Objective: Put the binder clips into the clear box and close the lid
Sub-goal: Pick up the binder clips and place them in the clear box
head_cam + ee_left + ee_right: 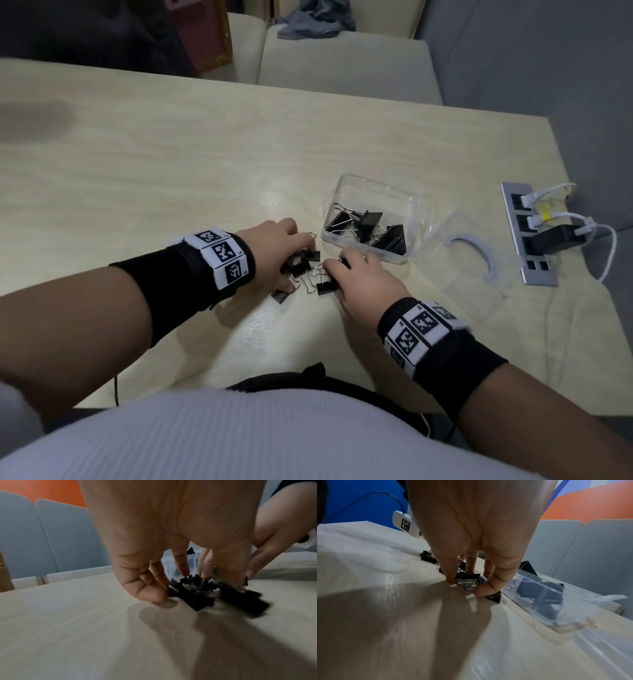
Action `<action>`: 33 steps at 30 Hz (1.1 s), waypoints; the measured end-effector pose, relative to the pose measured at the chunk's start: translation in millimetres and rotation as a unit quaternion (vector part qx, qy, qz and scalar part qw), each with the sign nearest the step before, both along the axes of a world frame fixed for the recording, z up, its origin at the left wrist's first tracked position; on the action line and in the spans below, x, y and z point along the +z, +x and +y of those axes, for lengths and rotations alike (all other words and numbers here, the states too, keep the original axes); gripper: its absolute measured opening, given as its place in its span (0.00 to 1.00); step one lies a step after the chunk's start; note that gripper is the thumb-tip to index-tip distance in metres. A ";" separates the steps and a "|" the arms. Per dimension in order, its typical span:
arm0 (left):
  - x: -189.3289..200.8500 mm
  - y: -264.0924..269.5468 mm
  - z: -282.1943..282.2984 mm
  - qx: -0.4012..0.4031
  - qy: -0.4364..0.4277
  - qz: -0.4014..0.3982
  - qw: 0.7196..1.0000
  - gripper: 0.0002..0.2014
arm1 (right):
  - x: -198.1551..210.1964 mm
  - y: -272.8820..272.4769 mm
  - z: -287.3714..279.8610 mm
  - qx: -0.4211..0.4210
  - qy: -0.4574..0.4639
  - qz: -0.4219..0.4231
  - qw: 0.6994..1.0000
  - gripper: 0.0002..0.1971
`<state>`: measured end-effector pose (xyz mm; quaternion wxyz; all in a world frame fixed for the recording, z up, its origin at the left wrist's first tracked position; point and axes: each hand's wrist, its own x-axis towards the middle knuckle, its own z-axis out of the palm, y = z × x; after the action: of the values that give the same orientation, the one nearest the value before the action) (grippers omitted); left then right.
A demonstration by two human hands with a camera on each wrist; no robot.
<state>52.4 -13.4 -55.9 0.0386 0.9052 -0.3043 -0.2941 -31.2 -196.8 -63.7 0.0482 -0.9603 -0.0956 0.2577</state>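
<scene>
A pile of loose black binder clips (310, 270) lies on the table between my two hands. My left hand (298, 260) reaches down over its left side, fingers and thumb curled round several clips (192, 595). My right hand (337, 270) comes in from the right, thumb and fingers pinching clips (469, 578) in the pile. One clip (281, 296) lies just below the left hand. The clear box (376, 181) stands open just beyond my right hand with several clips (370, 222) inside. Its clear lid (479, 291) lies flat to the box's right.
A grey power strip (527, 236) with white plugs and cables sits near the table's right edge. Pale chairs (342, 65) stand past the far edge. Bare wooden table (171, 171) stretches to the left.
</scene>
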 end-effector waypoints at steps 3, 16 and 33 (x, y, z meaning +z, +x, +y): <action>0.7 2.5 -5.9 0.025 -0.004 0.011 1.000 0.26 | -0.3 2.3 -2.1 -0.035 0.030 -0.005 0.999 0.20; -9.2 6.7 -11.5 0.073 -0.016 -0.006 0.997 0.24 | -2.2 2.0 -15.8 -0.112 0.102 -0.037 0.988 0.12; 1.4 7.4 -23.4 0.039 0.032 -0.043 0.998 0.17 | 35.1 51.9 -63.5 -0.426 0.251 -0.201 0.846 0.15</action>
<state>59.8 -36.8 -54.4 0.0076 0.9289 -0.2606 -0.2629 20.7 -260.4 -28.6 0.3725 -0.8925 0.2536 -0.0198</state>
